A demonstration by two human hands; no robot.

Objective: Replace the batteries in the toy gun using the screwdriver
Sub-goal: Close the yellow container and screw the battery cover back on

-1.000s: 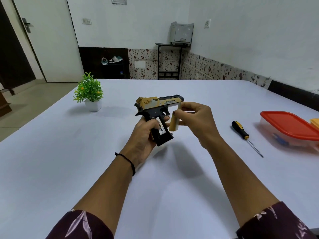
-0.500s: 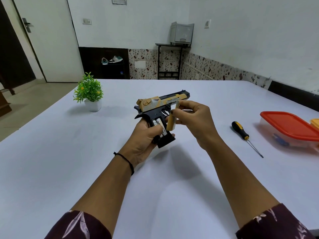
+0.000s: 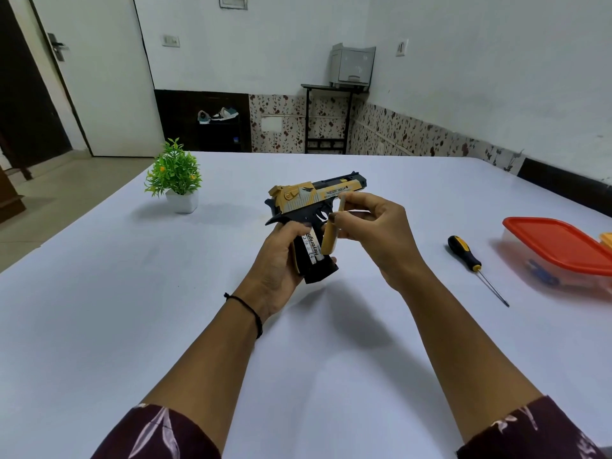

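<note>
Right now your left hand (image 3: 281,256) grips the black-and-tan plastic toy gun (image 3: 318,197) by its handle, fingers curled round the back of it. The gun's held up off the white table (image 3: 116,309) near the middle, barrel pointing right & slightly away from you. Side of the handle is open (cover off), and two white cylindrical batteries (image 3: 313,245) w/ black print sit in the compartment, side by side, lengthwise along the handle. Your right hand (image 3: 381,233) pinches the tan curved plastic battery cover (image 3: 330,241) betw. thumb and fingertips. It holds the cover roughly upright just beside the handle's front edge, below the trigger guard; can't tell if it touches the gun. The black-and-yellow-handled screwdriver (image 3: 463,255) w/ thin metal shaft lies flat on the table to your right, well apart from both hands, tip toward you. Further right, at the frame edge, sits a clear plastic box w/ red lid (image 3: 559,243), something blue inside, too blurry to name. A small green artificial plant in a white pot (image 3: 175,180) stands at the table's far left. A thin black band (image 3: 258,318) circles your left wrist
</note>
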